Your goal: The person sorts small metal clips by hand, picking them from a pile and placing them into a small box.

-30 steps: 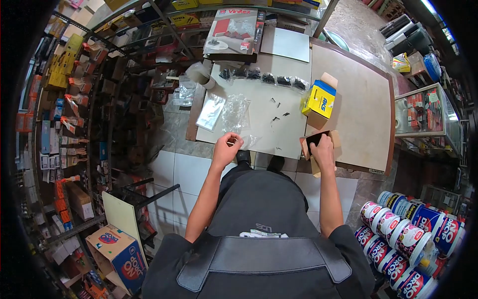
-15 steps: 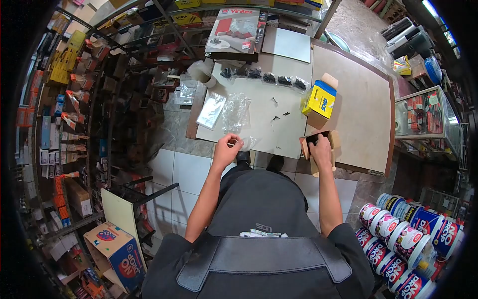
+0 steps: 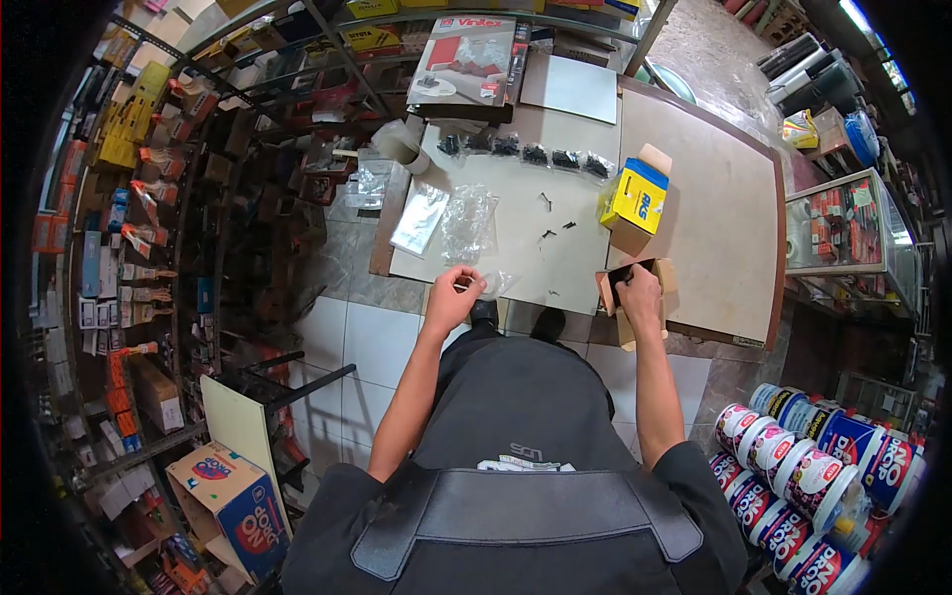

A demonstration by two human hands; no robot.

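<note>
Table (image 3: 709, 208), left grip (image 3: 453, 297) pinching one bag (image 3: 501, 286), right grip (image 3: 640, 295) in one box (image 3: 668, 281), hold unclear

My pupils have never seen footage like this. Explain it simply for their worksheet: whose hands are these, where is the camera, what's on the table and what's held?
There is no robot here: these are a person's bare hands, filmed by a camera worn on their head, looking forward and down. The left hand appears to pinch a small clear bag. The right hand reaches into an open cardboard box; its fingertips' grip is hidden. On the table are a row of filled bags, loose dark screws and a yellow-and-blue box.
</note>
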